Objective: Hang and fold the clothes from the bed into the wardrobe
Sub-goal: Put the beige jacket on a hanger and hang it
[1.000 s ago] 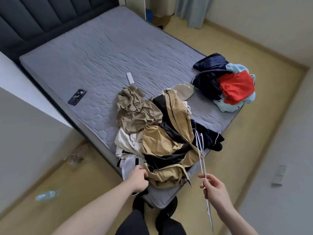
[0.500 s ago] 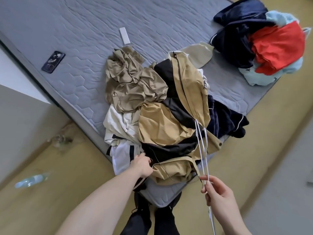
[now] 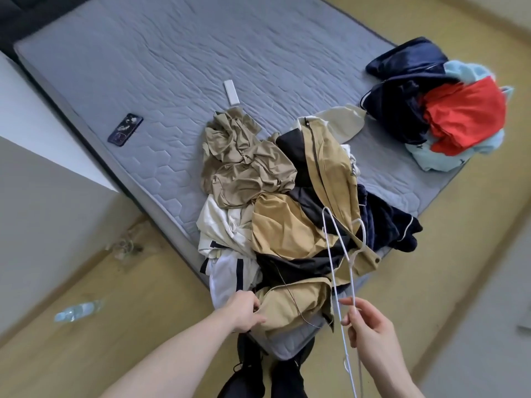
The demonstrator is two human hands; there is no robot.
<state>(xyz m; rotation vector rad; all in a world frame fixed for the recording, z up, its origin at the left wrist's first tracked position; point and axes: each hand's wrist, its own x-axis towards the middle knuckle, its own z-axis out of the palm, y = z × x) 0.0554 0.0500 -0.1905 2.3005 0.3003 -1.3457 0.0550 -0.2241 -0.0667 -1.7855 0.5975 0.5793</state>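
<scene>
A heap of tan, black and white clothes [image 3: 287,202] lies at the near corner of the grey mattress [image 3: 172,67]. My left hand [image 3: 244,310] grips the edge of a tan garment [image 3: 293,305] at the corner of the bed. My right hand [image 3: 370,331] pinches thin white wire hangers [image 3: 339,262], which reach up over the heap and down past my wrist. A second pile of navy, red and light blue clothes [image 3: 448,110] sits at the mattress's right edge.
A dark phone [image 3: 125,129] and a white remote [image 3: 231,92] lie on the mattress. A plastic bottle [image 3: 77,310] lies on the wooden floor at left. A white wall or cabinet edge [image 3: 43,182] stands at left. My dark-trousered legs [image 3: 270,377] are below.
The camera has pulled back a little. The hangers in my right hand have turned, and their hooks now spread apart over the heap. My left hand stays on the tan garment.
</scene>
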